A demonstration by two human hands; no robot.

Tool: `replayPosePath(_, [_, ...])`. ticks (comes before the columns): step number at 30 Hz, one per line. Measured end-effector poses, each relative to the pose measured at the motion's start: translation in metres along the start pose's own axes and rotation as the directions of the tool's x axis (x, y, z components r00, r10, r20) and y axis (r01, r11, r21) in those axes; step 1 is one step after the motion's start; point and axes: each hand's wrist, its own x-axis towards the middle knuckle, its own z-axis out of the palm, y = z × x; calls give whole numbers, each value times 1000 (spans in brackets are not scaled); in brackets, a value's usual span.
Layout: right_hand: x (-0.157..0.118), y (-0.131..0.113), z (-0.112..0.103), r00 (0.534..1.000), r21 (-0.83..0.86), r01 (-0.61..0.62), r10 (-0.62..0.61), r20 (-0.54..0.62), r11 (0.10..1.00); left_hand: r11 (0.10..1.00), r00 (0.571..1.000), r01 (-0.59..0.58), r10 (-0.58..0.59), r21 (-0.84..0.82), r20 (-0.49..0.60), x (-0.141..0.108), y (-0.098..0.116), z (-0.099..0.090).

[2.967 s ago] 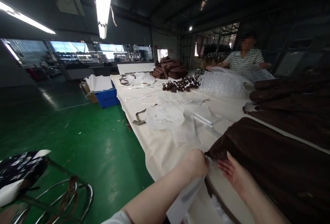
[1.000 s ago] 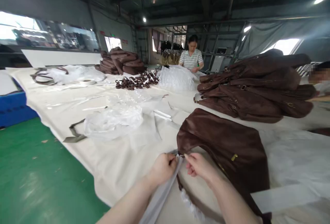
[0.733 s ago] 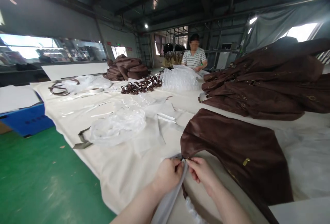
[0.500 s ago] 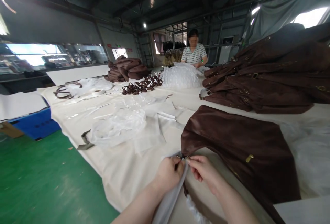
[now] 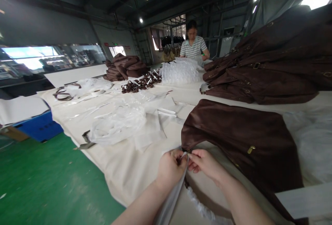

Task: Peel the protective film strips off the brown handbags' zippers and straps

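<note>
A dark brown leather-look bag (image 5: 241, 138) lies on the table, a small brass-coloured tag on its side. My left hand (image 5: 172, 168) is closed near the bag's left corner, pinching a long whitish strip (image 5: 175, 197) of thin wrapping that trails down toward me. Fingertips of my right hand (image 5: 203, 164) meet the strip's upper end, pinched together close beside the left ones. Just above the fingers a small metal ring (image 5: 188, 151) at the bag's corner shows in part. Below hangs a strap wrapped in crinkled white film (image 5: 198, 204).
Brown bags (image 5: 259, 76) are piled at the right. Clear plastic wrapping (image 5: 119, 123) and white sheets lie left of centre. Farther back are small brown pieces (image 5: 141, 83), a white plastic stack (image 5: 180, 71) and a co-worker (image 5: 194, 47). A blue box (image 5: 38, 126) stands left.
My right fingertips have shifted slightly from the bag's metal ring to the strip's upper end. My left hand stays closed at the corner. The co-worker's arm has lifted a little.
</note>
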Motion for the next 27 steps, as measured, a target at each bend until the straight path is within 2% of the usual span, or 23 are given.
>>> replayPosePath(4, [-3,-5,-1,1000,-30,-10,10,15,999,996,993,14,-4,84,-119,-1,2,0])
replayPosePath(7, [-3,-7,2,1000,-77,-7,6,-20,997,993,988,46,-30,105,-148,-2,2,0])
replayPosePath(9, [-2,-7,5,998,-118,0,-7,-64,993,991,988,14,7,136,-153,-5,4,-1])
replayPosePath(12, [1,-5,8,990,-181,6,-31,-135,984,957,984,-114,146,268,-102,-12,8,-2])
replayPosePath(14, [3,-3,9,986,-185,3,-35,-165,983,894,972,-196,233,403,-43,-18,10,1])
replayPosePath(17, [3,-2,9,988,-110,-9,-8,-152,994,782,955,-258,295,567,28,-24,10,8])
replayPosePath(19, [3,-3,8,993,-28,-28,25,-118,999,741,950,-276,308,612,56,-26,8,11])
replayPosePath(21, [2,-5,8,995,8,-33,34,-98,999,752,951,-280,303,597,64,-26,8,11])
replayPosePath(23, [1,-6,7,995,-29,-11,8,-100,1000,817,961,-254,273,517,40,-26,10,5])
replayPosePath(27, [-1,-6,6,992,-71,73,-80,-98,995,981,990,-125,132,147,-41,-25,16,-14])
